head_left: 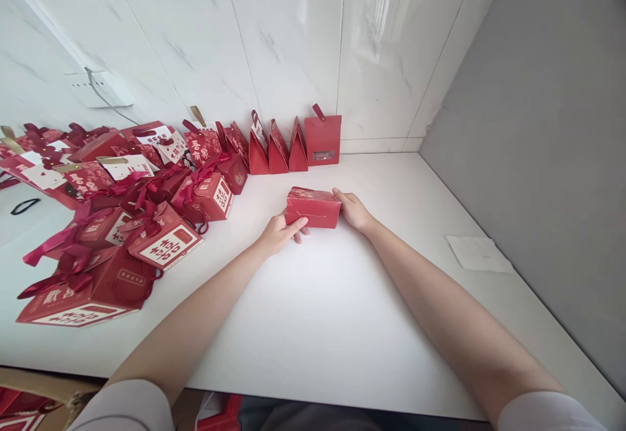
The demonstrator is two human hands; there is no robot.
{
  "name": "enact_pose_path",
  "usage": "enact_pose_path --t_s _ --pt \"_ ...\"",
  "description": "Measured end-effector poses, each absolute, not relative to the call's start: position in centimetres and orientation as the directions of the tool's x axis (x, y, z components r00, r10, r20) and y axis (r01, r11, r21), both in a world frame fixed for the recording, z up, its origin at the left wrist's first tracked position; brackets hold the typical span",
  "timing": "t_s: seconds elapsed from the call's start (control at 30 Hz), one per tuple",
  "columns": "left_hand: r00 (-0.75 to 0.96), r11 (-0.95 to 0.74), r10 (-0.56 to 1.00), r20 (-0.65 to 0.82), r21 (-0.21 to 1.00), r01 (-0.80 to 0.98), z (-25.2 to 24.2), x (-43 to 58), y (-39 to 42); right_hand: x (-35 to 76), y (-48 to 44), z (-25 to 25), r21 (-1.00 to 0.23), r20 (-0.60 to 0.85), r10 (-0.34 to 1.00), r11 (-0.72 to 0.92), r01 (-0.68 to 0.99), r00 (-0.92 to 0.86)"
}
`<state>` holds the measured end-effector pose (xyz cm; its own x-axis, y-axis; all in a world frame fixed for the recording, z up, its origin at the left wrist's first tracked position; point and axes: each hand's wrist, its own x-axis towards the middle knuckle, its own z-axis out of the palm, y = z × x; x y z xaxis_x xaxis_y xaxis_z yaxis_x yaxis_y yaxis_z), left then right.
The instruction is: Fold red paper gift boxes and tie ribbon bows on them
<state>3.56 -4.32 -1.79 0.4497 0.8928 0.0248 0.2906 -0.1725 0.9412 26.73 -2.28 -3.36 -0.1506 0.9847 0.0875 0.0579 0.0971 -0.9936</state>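
A small red paper gift box [313,207] lies on its side on the white table [313,313], near the middle. My left hand [281,231] grips its left end, fingers curled against the front face. My right hand [353,210] holds the right end, fingers wrapped round the corner. Both arms reach forward from the near edge.
Several finished red gift boxes with ribbons [161,242] crowd the left side of the table. A row of folded red boxes [278,147] and an upright red bag [323,139] lean against the tiled wall. A white paper sheet [478,253] lies at the right. A grey wall [548,144] bounds the right.
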Motion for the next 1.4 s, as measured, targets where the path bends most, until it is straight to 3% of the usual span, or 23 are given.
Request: enact_pose_path --t_s 0.7,1.4 --pt "0.426 -0.172 0.905 0.010 0.923 0.344 -1.2 3.8 -4.6 26.8 -2.1 -3.6 -0.993 0.102 0.982 0.110 0.042 -0.156" --pt "0.457 -0.196 0.888 0.059 0.946 0.259 -2.4 3.7 -4.2 26.7 -2.2 -3.5 -0.991 0.105 0.985 0.114 0.064 -0.138"
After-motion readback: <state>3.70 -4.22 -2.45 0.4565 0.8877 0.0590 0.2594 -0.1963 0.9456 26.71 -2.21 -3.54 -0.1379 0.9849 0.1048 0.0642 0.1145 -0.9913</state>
